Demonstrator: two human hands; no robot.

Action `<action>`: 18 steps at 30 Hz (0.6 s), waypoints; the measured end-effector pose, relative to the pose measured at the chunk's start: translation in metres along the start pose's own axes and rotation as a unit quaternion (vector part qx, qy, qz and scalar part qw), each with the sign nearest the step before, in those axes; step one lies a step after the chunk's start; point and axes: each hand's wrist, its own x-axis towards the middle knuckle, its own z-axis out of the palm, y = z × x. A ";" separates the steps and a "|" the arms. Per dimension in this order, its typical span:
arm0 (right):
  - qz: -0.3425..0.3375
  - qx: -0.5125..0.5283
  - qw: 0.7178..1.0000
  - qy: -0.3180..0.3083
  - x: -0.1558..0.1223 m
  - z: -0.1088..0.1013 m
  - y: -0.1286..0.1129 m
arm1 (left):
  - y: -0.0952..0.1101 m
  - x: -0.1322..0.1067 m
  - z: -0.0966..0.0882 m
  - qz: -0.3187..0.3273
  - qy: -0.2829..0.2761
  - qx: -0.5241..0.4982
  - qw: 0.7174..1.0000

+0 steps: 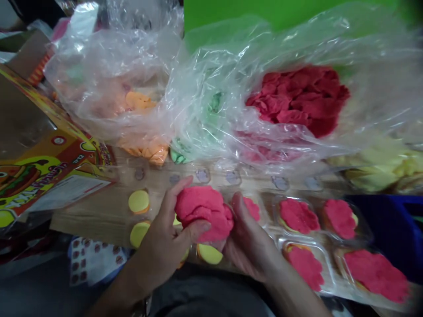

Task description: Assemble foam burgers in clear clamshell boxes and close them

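A soft pink lump of modelling dough (pixel 206 211) is between my two hands over the front of the worktop. My left hand (pixel 173 226) grips its left side, thumb pressed across the front and index finger along the top. Against its right edge is my right hand (pixel 249 240), cupped with the thumb up; its other fingers are partly hidden. Behind my hands are round yellow discs, one (pixel 209 254) just below the lump. To the right stand clear plastic containers (pixel 330 264), where pink dough pieces (pixel 299 215) with wavy edges lie on top of yellow-orange layers.
Across the back lie clear plastic bags with crimson dough (pixel 300 99), orange dough (pixel 145 149) and green dough (pixel 180 152). Yellow dough (pixel 386 169) is at the right, above a dark blue bin (pixel 390 224). A printed cardboard box (pixel 62 171) stands left, near a sticker sheet (pixel 95 259).
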 end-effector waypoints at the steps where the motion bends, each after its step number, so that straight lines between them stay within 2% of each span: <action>1: 0.003 0.038 0.999 0.000 -0.001 0.004 0.002 | 0.000 -0.002 0.001 0.060 0.048 0.086 0.993; 3: -0.009 0.088 0.996 0.023 -0.003 0.010 0.004 | 0.000 -0.006 0.002 0.158 0.108 0.237 0.952; 5: -0.015 0.114 0.992 0.051 -0.004 0.015 0.006 | 0.001 -0.010 0.003 0.206 0.111 0.329 0.915; 6: -0.015 0.121 0.990 0.064 -0.004 0.016 0.007 | 0.002 -0.013 0.003 0.215 0.109 0.351 0.905; 8: -0.004 0.127 0.988 0.082 -0.004 0.017 0.009 | 0.004 -0.019 0.005 0.235 0.113 0.344 0.902; 9: 0.002 0.126 0.988 0.088 -0.004 0.015 0.010 | 0.004 -0.023 0.006 0.253 0.097 0.312 0.911; 11: 0.001 0.115 0.987 0.111 -0.004 0.008 0.013 | 0.001 -0.031 0.006 0.268 0.016 0.199 0.942; 12: -0.009 0.106 0.985 0.137 -0.004 0.002 0.014 | -0.003 -0.035 0.005 0.243 -0.024 0.142 0.959; 14: -0.048 0.088 0.972 0.214 -0.006 -0.013 0.016 | -0.015 -0.038 0.001 0.128 -0.060 0.079 0.987; 16: -0.082 0.076 0.953 0.281 -0.008 -0.030 0.018 | -0.033 -0.033 -0.006 0.006 -0.036 0.096 0.995; 18: -0.085 0.066 0.947 0.304 -0.012 -0.042 0.020 | -0.053 -0.023 -0.011 -0.033 -0.025 0.144 0.989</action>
